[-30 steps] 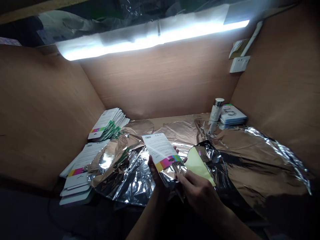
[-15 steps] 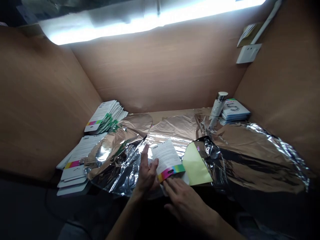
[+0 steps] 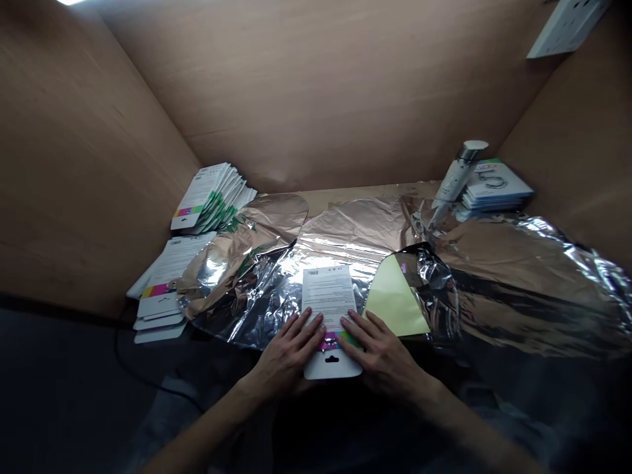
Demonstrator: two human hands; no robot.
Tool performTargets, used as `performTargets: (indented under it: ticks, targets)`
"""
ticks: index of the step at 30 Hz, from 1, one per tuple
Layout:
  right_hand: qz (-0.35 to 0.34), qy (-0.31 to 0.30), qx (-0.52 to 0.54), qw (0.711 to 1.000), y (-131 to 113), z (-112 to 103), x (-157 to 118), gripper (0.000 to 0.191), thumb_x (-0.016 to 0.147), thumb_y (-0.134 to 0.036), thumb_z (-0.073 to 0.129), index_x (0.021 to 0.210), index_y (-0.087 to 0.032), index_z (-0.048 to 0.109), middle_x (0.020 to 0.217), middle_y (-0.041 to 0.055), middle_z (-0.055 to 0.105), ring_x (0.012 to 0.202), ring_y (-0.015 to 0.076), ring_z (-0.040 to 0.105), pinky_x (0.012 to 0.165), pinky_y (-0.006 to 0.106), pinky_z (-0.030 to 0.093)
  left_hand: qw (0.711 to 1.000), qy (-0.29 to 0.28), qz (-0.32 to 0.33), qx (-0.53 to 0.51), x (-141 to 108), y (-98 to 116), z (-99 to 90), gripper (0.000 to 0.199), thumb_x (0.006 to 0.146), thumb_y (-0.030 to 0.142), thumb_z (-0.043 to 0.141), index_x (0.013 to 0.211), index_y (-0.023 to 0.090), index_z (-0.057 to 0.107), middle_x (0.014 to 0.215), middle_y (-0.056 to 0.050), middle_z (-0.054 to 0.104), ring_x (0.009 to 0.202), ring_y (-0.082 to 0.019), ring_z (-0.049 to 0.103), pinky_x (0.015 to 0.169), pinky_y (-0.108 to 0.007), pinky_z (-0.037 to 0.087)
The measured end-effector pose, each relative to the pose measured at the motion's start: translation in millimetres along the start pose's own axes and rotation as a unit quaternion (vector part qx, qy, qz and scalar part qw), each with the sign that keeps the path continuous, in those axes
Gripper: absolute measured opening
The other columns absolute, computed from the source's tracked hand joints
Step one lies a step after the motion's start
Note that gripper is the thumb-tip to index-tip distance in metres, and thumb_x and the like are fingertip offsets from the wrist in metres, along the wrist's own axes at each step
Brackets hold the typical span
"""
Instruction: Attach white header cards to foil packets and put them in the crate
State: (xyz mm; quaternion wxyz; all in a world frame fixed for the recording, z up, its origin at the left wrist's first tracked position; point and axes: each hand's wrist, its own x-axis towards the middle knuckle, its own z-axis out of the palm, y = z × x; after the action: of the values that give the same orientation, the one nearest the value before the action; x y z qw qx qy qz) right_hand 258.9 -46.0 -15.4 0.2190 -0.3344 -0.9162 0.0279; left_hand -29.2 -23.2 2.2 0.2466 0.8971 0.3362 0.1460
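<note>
From my head view, my left hand [image 3: 289, 349] and right hand [image 3: 378, 349] lie flat, fingers spread wide and gripping nothing, pressing both sides of a printed hang-tab card [image 3: 328, 296], which keeps it from sliding on the crinkled silver foil [image 3: 345, 230]. My forearms angle inward from below. A pale yellow sheet [image 3: 395, 296] lies just right; a stack of cards [image 3: 212, 201] sits upper left.

A card [image 3: 328, 296] lies on foil [image 3: 355, 227] (more cards [image 3: 207, 201] stacked behind, to its left).

White printed hang card [image 3: 328, 296], rainbow stripe, lying flat
</note>
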Motion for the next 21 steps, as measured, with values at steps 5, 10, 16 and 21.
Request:
performTargets:
  ticks: [5,10,16,21]
  targets:
    - [0.070,0.089,0.095,0.989,-12,-2,3,0.012,0.097,-0.022,0.061,0.105,-0.023,0.070,0.120,0.0078,0.073,0.126,0.0300,0.058,0.115,0.060,0.031,0.984,0.145,-0.022,-0.102,-9,-4,12.5,0.030,0.087,0.028,0.075,0.117,0.032,0.077,0.140,-0.010,0.066,0.145,-0.041,0.044,0.117,-0.064,0.034]
    - [0.264,0.094,0.117,0.953,-28,-4,25,0.019,0.097,-0.028,0.063,0.080,-0.020,0.059,0.087,0.0047,0.067,0.095,0.0251,0.058,0.098,0.050,0.039,0.964,0.194,-0.139,-0.114,4,12,9.5,0.024,0.093,0.030,0.067,0.071,0.023,0.074,0.136,-0.012,0.066,0.126,-0.037,0.061,0.106,-0.057,0.049]
    - [0.336,0.028,0.034,0.941,-35,-8,43,0.021,0.094,-0.028,0.065,0.076,-0.020,0.059,0.087,0.0062,0.065,0.094,0.0276,0.054,0.092,0.049,0.034,0.969,0.193,-0.131,-0.077,13,7,8.7,0.026,0.090,0.032,0.069,0.066,0.023,0.070,0.130,-0.012,0.066,0.120,-0.036,0.059,0.105,-0.057,0.049]
    - [0.343,-0.018,0.000,0.939,-32,-8,51,0.019,0.095,-0.029,0.064,0.079,-0.020,0.063,0.087,0.0083,0.068,0.092,0.0294,0.055,0.084,0.046,0.034,0.976,0.188,-0.103,-0.030,16,-2,9.0,0.028,0.093,0.027,0.064,0.066,0.021,0.070,0.126,-0.010,0.067,0.113,-0.032,0.061,0.100,-0.054,0.054]
